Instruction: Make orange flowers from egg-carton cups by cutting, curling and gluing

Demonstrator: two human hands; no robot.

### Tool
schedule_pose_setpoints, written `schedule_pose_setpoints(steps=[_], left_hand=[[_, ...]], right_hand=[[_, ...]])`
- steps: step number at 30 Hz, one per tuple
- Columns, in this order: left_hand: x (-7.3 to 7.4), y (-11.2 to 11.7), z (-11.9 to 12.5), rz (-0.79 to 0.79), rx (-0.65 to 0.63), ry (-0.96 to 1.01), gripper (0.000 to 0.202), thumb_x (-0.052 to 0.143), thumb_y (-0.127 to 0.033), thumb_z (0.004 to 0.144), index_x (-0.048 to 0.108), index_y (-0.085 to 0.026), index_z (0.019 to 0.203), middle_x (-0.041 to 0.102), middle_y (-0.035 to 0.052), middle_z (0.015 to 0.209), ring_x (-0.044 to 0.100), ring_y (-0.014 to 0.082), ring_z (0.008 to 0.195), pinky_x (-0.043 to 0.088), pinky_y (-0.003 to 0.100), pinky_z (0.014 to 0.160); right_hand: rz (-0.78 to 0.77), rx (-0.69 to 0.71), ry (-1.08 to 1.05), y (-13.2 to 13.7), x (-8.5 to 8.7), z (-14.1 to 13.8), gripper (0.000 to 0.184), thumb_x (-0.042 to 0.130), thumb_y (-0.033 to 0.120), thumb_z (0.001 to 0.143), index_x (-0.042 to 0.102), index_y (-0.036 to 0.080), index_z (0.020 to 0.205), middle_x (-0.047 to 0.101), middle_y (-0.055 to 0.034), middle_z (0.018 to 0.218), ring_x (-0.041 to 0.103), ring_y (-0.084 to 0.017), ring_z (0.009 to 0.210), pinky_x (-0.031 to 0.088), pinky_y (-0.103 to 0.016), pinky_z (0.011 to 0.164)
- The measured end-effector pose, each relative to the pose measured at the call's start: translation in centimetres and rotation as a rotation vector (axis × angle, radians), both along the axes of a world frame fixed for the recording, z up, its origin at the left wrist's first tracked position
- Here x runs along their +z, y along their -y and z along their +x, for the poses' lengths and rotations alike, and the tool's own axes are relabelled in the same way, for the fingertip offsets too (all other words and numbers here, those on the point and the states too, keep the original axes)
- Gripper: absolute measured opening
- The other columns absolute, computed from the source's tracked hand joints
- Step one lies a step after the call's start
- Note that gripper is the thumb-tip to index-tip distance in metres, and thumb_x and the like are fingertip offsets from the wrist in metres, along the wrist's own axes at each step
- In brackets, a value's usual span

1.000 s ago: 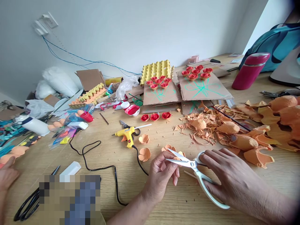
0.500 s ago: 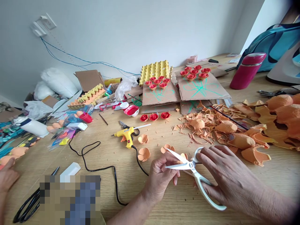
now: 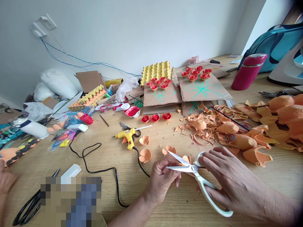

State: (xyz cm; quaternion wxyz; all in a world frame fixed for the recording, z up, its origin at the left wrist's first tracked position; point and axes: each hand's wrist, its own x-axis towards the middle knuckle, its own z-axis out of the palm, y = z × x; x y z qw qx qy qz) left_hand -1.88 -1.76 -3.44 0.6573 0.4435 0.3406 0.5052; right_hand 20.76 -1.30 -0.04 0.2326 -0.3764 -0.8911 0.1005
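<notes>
My right hand [image 3: 228, 181] grips white-handled scissors [image 3: 193, 168], with fingers in the loops and the blades parted, pointing left. My left hand [image 3: 159, 178] is closed in a pinch just behind the blades. A small orange egg-carton piece [image 3: 181, 164] shows at its fingertips, mostly hidden by the scissors. Beyond my hands lie orange petal-shaped cups [image 3: 169, 150], one of them partly covered by the blades. Two more groups of cut cups [image 3: 145, 155] sit to the left, near a yellow glue gun [image 3: 127, 137].
Orange carton scraps [image 3: 213, 126] and uncut egg cartons [image 3: 281, 110] cover the right side. Red paper roses [image 3: 155, 118] stand before cardboard sheets [image 3: 203, 90]. A black cord [image 3: 115, 179] crosses the table. Another person's hand [image 3: 7, 178] is at the far left; a pink bottle [image 3: 249, 72] stands back right.
The scissors' lower handle has swung slightly down and right; the blades stay parted at nearly the same spot. At far left, the other person's hand and a carton strip have shifted.
</notes>
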Motion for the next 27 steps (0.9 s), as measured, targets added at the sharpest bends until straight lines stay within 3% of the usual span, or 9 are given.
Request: schedule_pose_setpoints(steps=[12,18,27], left_hand=[[0.6,0.0,-0.1,0.019,0.001,-0.05,0.033,0.082,-0.046,0.08,0.074,-0.014,0.082,0.061,0.0008,0.069,0.051,0.0082,0.054,0.045,0.018,0.043],[1.3,-0.3,-0.2,0.054,-0.025,-0.064,0.036,0.082,-0.049,0.079,0.07,-0.015,0.078,0.062,-0.0001,0.075,0.051,0.005,0.05,0.048,0.017,0.043],[2.2,-0.4,-0.4,0.174,-0.057,-0.13,0.031,0.079,-0.045,0.083,0.073,-0.015,0.083,0.058,0.0014,0.082,0.056,0.0055,0.052,0.048,0.015,0.042]], right_hand=[[-0.016,0.063,0.023,0.0,0.2,0.3,0.009,0.061,0.031,0.092,0.057,0.023,0.089,0.06,-0.0002,0.075,0.048,-0.02,0.065,0.034,-0.037,0.073],[0.008,0.091,0.027,-0.1,0.4,0.5,0.01,0.057,0.031,0.096,0.057,0.022,0.091,0.062,0.0008,0.075,0.054,-0.019,0.064,0.036,-0.038,0.075],[-0.005,0.028,0.059,0.0,0.6,0.3,0.012,0.067,0.028,0.084,0.061,0.023,0.093,0.065,-0.0027,0.082,0.056,-0.023,0.071,0.038,-0.04,0.076]])
